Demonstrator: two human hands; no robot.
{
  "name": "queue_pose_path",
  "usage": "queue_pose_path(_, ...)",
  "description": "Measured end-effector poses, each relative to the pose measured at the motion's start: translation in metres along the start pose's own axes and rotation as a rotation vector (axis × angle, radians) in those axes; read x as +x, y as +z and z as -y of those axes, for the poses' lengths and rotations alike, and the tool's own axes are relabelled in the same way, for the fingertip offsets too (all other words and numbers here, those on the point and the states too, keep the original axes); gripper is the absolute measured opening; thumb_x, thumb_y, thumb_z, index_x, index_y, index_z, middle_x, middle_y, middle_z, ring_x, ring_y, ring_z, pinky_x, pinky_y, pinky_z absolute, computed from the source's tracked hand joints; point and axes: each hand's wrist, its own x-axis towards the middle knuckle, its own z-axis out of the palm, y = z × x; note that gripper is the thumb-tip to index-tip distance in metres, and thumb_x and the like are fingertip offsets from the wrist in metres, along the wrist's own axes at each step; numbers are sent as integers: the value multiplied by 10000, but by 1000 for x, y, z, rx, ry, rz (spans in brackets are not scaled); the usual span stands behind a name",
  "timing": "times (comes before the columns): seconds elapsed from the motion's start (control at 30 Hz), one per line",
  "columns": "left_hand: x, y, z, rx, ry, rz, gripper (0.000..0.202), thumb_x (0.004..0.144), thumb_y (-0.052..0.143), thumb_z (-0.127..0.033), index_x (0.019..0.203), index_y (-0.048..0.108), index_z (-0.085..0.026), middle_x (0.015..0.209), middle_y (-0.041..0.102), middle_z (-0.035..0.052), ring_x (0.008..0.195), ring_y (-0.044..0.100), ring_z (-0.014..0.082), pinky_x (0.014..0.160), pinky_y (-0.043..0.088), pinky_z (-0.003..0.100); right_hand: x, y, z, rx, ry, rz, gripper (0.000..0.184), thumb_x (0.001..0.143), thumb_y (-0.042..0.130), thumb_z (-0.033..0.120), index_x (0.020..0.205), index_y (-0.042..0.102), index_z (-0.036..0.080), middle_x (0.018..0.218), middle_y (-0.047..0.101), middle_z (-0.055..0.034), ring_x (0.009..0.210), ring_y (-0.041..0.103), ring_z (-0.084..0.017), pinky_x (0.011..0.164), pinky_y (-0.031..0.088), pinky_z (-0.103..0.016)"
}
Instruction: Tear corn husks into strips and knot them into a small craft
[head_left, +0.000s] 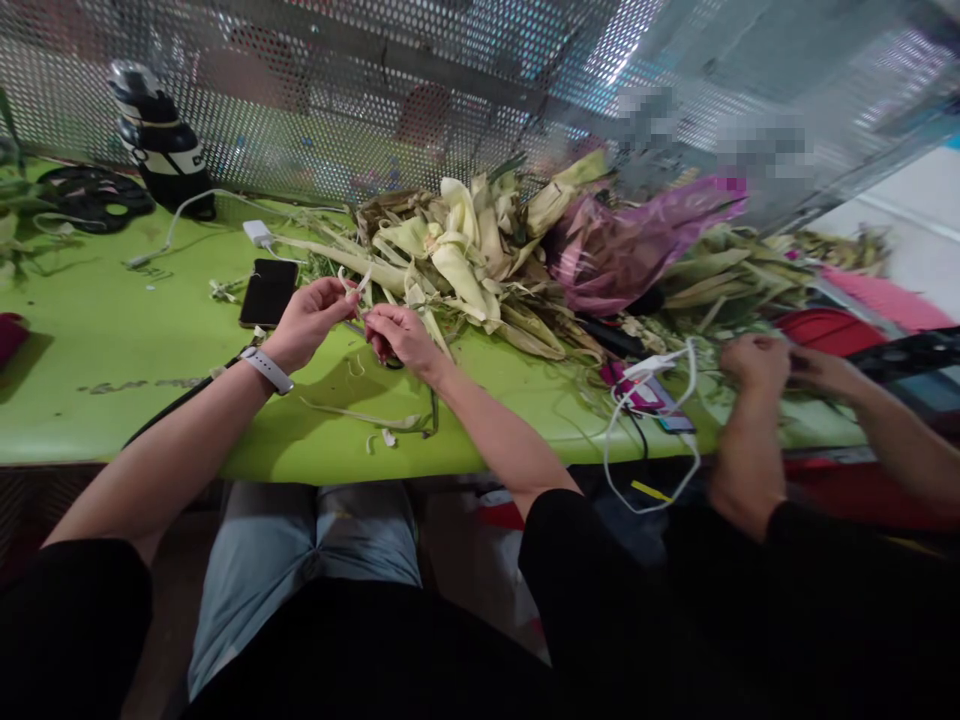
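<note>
Over the green table (187, 410), my left hand (319, 312), with a pale watch band on its wrist, pinches some thin whitish plant strips (358, 285). My right hand (401, 338) is closed against the lower end of the same strips, its fingertips almost touching the left ones. Something dark red (380, 349) shows beneath the right fingers; its kind is hidden. Just behind both hands lies a heap of dried corn husks (461, 260). A long pale strip (375, 418) and small scraps (388, 437) rest on the table below them.
A phone (268, 293) lies left of my hands, near a white charger (258, 234) and cable. A dark bottle (161, 140) stands behind it. Right of the heap are a pink plastic bag (615, 245), cabled devices (652, 385) and a co-worker's hands (757, 362). Perforated metal (337, 100) rises behind.
</note>
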Motion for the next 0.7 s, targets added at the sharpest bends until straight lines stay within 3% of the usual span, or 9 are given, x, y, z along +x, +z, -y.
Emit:
queue_pose_path(0.07,0,-2,-3,36,-15,31,278,751,814,-386,879,697,-169,749,645,14,660,558,107,683,471,259,0,-7,4,-163,-105,-153,353,921,557,468,692,538,201,587,551,28,545,525,-107,570,465,-251)
queue_pose_path(0.13,-2,-2,-6,101,-52,106,274,745,808,-380,872,708,-159,757,646,19,662,545,108,664,449,257,0,-16,10,-286,-251,-387,338,897,601,487,721,587,199,766,622,-19,774,597,-146,777,512,-300)
queue_pose_path(0.2,-3,-1,-7,156,-96,190,259,744,798,-378,835,711,-152,754,652,25,667,543,115,646,427,256,1,-23,15,-278,-314,-472,312,888,616,499,801,660,203,982,662,-52,1012,605,-176,966,484,-345)
queue_pose_path(0.27,-5,1,-7,176,-118,244,255,761,775,-397,795,709,-153,756,658,32,675,545,122,638,411,258,2,-24,16,-174,-269,-331,293,880,633,494,874,714,212,1145,667,-59,1167,584,-186,1065,446,-360)
queue_pose_path(0.37,-7,3,-7,171,-117,269,275,783,753,-434,820,735,-161,768,667,35,667,531,118,636,398,261,3,-19,13,17,-137,-88,283,832,700,486,913,748,219,1215,679,-55,1199,601,-193,1055,484,-359)
queue_pose_path(0.57,-8,3,-3,127,-206,295,317,733,811,-431,856,771,-142,789,711,57,680,582,126,647,416,263,9,-13,3,159,-106,-93,329,728,795,518,821,729,209,1092,712,-44,1038,659,-168,965,545,-336)
queue_pose_path(0.7,-9,3,-1,113,-221,296,299,711,835,-405,827,774,-137,728,699,54,712,636,161,668,465,282,10,-9,2,175,-136,-97,399,732,765,591,800,680,206,989,698,-28,924,654,-142,876,558,-289)
